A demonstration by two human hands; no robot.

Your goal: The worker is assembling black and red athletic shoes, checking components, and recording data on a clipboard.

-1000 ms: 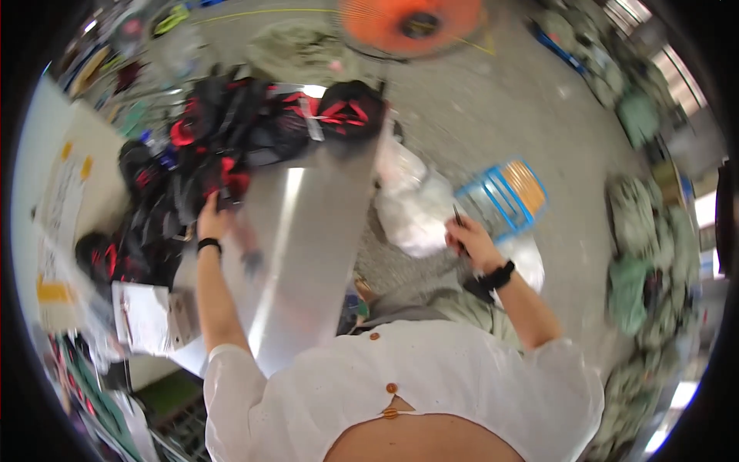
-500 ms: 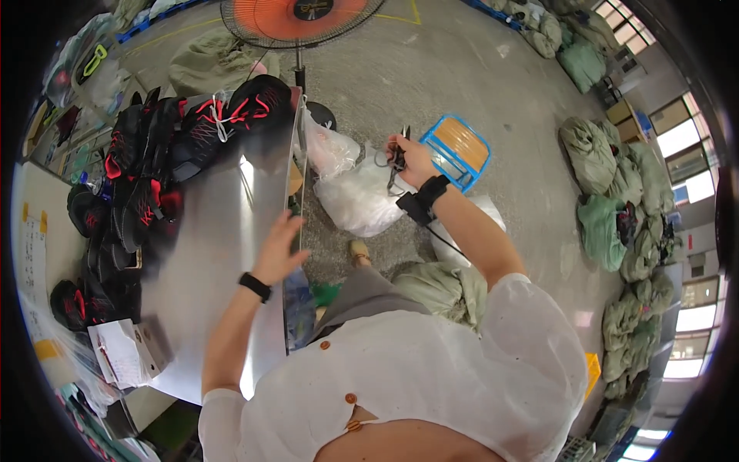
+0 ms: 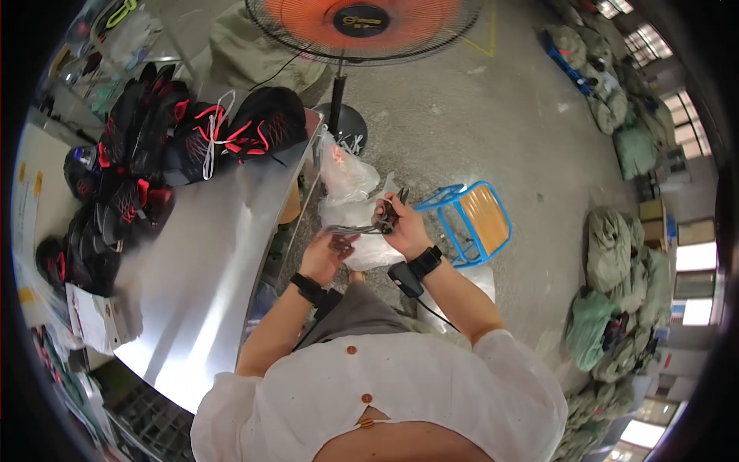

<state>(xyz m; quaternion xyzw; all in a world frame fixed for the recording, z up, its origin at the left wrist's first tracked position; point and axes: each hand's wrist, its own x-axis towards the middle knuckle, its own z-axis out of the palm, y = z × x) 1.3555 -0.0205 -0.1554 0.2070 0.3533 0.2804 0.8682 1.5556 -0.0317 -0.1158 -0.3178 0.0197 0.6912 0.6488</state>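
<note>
Now the right hand (image 3: 402, 223) grips dark scissors (image 3: 391, 212) and a pale lace (image 3: 352, 229), whose length runs left to the left hand (image 3: 327, 254), cupped open just below. Beyond hangs a plastic bag (image 3: 348, 181). Half a second ago the left hand rested at the table (image 3: 208, 262) edge.

Bright daylight pours in from the windows (image 3: 697, 262) at three o'clock, blown out white. Strong glare streaks the steel worktop (image 3: 208, 262) at nine. Fisheye bending, black rim all round, edges soft.
</note>
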